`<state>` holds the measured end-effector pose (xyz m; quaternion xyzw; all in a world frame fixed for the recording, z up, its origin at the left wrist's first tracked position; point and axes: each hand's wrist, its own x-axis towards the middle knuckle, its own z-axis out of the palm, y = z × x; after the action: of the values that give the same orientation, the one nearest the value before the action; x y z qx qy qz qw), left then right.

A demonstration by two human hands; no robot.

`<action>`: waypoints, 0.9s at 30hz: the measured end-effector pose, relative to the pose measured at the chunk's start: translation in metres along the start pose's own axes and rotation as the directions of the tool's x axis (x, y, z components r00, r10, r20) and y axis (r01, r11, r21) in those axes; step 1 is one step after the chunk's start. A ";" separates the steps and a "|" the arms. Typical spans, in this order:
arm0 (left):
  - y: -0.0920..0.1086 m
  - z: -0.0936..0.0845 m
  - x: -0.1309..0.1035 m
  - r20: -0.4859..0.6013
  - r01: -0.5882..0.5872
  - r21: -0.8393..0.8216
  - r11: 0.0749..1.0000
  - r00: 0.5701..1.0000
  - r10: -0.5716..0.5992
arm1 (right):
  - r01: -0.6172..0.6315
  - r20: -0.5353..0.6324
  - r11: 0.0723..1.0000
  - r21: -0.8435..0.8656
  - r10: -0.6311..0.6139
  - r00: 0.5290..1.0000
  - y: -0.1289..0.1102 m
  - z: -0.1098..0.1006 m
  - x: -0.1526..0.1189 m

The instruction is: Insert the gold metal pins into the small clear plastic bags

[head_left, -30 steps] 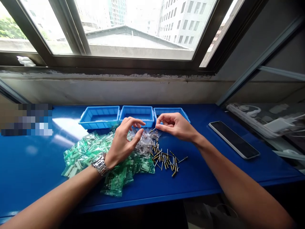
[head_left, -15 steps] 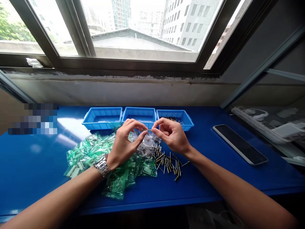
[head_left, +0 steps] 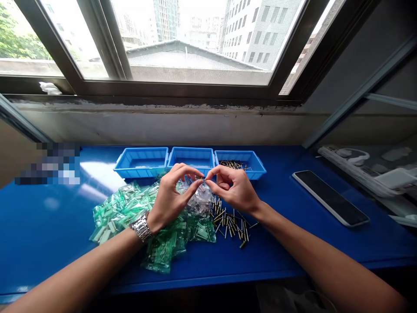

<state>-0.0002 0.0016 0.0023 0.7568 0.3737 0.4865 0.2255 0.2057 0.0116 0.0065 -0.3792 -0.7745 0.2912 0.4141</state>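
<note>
1. While lit from the wide window [head_left: 195,77], shows a glossy blue worktop [head_left: 52,243], with pale reflections toward the left.
2. Holds a small pin [head_left: 201,177] above the worktop, in front of the middle tray [head_left: 191,151], pinched between the left hand [head_left: 166,195] and the right hand [head_left: 237,189]; fingers closed on it from both sides, covering most of its length.
3. Wears a metal watch [head_left: 141,227] on the left wrist.
4. Bears, beneath and around the left hand, a heap of green packets [head_left: 120,206] with pale pieces inside, plus clear packets [head_left: 199,201] toward the right.
5. Displays loose pins [head_left: 231,224], brassy and silvery, scattered beside the packets.
6. Lines up three blue trays near the back edge: left tray [head_left: 143,174], middle tray, and right tray [head_left: 259,174] with dark and brassy pins inside.
7. Carries a dark-screened phone [head_left: 330,198] farther right, near a shelf with white electronics [head_left: 392,179]; at far left, offers only a pixelated patch.
8. Backs onto a pale, stained wall [head_left: 163,126], flaking below the window; reveals a gabled roof [head_left: 177,54] and tall buildings [head_left: 250,32] outside.
</note>
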 end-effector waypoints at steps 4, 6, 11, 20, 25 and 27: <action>-0.001 0.000 -0.001 -0.005 0.014 -0.026 1.000 1.000 -0.015 | 0.005 0.025 1.000 -0.013 -0.005 1.000 0.002 0.003 -0.001; -0.001 0.000 -0.001 0.004 0.010 -0.036 0.999 1.000 -0.010 | 0.015 0.052 1.000 -0.003 -0.015 0.999 0.004 0.005 -0.002; -0.001 0.001 -0.002 0.025 0.003 -0.044 0.999 1.000 -0.002 | 0.040 0.061 0.999 -0.004 -0.040 0.997 0.006 0.011 -0.004; -0.001 0.001 0.001 0.013 0.024 -0.047 0.999 1.000 -0.024 | 0.104 -0.131 0.989 -0.106 -0.117 0.984 -0.002 0.006 -0.005; 0.001 0.002 -0.001 0.101 -0.033 -0.062 0.998 0.994 0.039 | 0.169 -0.152 0.982 -0.086 -0.180 0.972 -0.005 0.010 -0.007; 0.001 0.002 -0.002 0.110 -0.056 -0.060 0.997 0.992 0.062 | 0.193 -0.143 0.978 -0.084 -0.203 0.969 -0.006 0.010 -0.008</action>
<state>0.0017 -0.0009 0.0008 0.7869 0.3237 0.4602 0.2532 0.1977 0.0007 0.0027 -0.3350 -0.7847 0.1919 0.4850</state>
